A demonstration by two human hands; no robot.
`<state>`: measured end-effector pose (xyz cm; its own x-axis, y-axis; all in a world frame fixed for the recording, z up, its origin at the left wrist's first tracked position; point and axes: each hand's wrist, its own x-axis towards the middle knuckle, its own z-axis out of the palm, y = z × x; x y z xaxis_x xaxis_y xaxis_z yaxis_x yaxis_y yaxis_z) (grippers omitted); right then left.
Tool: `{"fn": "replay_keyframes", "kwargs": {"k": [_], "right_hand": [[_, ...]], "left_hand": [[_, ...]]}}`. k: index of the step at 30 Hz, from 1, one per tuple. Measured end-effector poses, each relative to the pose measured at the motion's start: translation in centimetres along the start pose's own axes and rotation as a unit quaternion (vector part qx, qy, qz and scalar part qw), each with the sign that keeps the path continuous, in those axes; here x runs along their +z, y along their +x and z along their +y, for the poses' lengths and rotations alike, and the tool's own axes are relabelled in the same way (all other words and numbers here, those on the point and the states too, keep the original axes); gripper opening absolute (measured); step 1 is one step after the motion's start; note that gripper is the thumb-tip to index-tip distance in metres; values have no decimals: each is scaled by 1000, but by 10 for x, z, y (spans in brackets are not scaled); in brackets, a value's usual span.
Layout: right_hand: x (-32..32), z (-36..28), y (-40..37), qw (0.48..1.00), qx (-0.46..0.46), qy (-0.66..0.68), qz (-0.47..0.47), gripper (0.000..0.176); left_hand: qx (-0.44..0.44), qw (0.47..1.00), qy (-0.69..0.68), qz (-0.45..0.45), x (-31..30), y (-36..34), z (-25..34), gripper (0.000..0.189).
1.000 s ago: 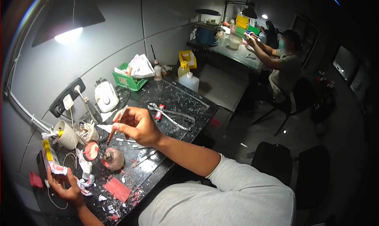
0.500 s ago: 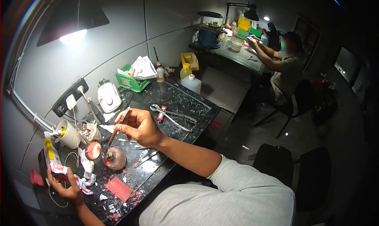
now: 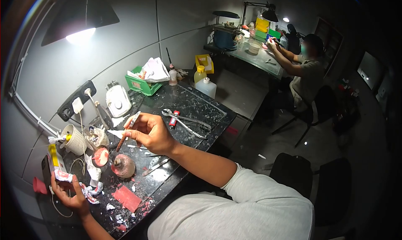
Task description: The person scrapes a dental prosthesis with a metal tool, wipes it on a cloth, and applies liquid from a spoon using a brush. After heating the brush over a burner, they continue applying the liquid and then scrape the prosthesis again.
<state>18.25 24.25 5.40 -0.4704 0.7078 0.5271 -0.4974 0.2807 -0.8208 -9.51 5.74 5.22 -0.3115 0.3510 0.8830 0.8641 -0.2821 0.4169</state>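
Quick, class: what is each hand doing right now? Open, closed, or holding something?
Left hand: closed around a white and pink object.
Right hand: fingers pinching a thin tool, tip pointing down.

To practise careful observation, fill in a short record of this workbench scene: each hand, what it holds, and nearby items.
Right hand: pinches a thin tool, tip down near a round pot
Left hand: grips a white and pink piece
Bench: red sheet, metal pliers
Background: another person seated at a far bench
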Motion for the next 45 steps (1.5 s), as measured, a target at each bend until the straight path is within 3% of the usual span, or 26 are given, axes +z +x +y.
{"fn": "replay_keyframes", "kwargs": {"k": [6,11,14,15,16,18,28,36,39,45], "right_hand": [[-1,-2,1,1000,11,12,-2,14],[-1,6,2,999,-1,1,32,15],[0,8,3,999,-14,-10,42,14],[7,-3,3,998,-6,-26,64,10],[4,-5,2,998,7,-42,49,11],[3,-6,2,999,-11,-24,24,15],[3,-4,2,999,-26,-26,17,15],[4,-6,1,999,-26,-34,19,14],[4,-7,1,999,-30,-32,19,14],[15,-12,-7,1000,-31,0,-4,13]], "left_hand": [[11,1000,7,-2,0,0,-3,61],[-27,998,-51,4,1,-6,-21,67],[-19,999,-37,11,-1,-7,-26,73],[-51,999,-12,4,-3,-11,-24,73],[21,1000,1,3,-1,-2,-13,69],[-23,1000,0,-11,-5,1,0,68],[0,999,43,0,-8,5,6,69],[-63,998,6,-30,-10,-6,12,67],[-86,987,-74,-117,-12,-14,21,64],[-37,961,-76,-262,-11,-27,37,66]]}}
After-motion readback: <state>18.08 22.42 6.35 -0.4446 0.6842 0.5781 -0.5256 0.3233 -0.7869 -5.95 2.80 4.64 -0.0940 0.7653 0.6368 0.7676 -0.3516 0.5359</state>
